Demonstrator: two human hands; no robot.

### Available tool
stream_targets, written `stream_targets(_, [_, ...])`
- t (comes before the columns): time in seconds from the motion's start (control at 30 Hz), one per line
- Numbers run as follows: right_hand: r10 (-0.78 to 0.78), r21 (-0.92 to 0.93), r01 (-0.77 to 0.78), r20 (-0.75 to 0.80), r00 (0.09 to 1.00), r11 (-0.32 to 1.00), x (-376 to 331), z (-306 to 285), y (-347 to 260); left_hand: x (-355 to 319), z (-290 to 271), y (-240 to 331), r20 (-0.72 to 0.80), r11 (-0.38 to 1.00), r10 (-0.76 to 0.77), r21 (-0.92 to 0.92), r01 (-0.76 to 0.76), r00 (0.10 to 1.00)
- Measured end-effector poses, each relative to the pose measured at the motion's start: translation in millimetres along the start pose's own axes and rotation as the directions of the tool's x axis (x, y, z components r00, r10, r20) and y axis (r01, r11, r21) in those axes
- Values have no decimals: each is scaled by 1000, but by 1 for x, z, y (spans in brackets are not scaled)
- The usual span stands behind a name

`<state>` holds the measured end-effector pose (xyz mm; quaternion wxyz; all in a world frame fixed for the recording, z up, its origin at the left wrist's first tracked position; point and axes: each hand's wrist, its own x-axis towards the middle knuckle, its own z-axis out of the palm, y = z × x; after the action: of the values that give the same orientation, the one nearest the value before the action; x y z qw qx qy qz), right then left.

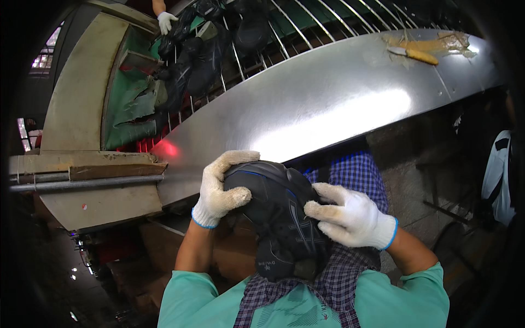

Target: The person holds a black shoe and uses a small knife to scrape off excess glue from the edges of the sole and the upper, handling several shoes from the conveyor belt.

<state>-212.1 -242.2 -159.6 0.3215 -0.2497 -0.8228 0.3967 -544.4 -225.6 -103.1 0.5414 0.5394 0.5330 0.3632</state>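
Note:
A black shoe upper (273,210) with blue trim and thin grey lines on its side is held close in front of my body. Its rounded toe end points away from me, and the collar end lies against my apron. My left hand (219,188), in a white knit glove with soiled fingers, is closed around the toe end, thumb on the near face. My right hand (350,216), gloved alike, grips the shoe upper's right side with bent fingers. The palm sides of both hands are hidden.
Beyond the shoe upper runs a shiny metal ledge (322,115), with a yellow-handled knife (414,54) on tape at its right. Behind it, metal rods (290,24) form a rack holding black shoe pieces (205,60). Another person's gloved hand (167,22) is at the far left. A beige machine housing (82,87) stands left.

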Motion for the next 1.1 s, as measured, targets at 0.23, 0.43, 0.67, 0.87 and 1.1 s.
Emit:
stream_targets(0.23, [166, 65, -157, -172, 971, 985, 54, -24, -14, 35, 48, 41, 131, 944, 323, 27, -329, 937])
stream_targets(0.43, [201, -267, -177, 68, 977, 947, 107, -93, -56, 56, 127, 36, -309, 857, 417, -179, -483, 855])
stream_targets(0.67, [526, 355, -408, -367, 767, 841, 28, -99, -14, -21, 116, -56, 53, 781, 562, 297, -550, 826])
stream_targets(0.87, [497, 522, -297, -297, 816, 800, 32, -47, 24, -16, 137, -74, -19, 421, 809, 715, -558, 587])
stream_targets(1.1, [379, 260, -319, -227, 897, 911, 63, -55, -19, 46, 119, -44, -219, 604, 790, 432, -669, 572])
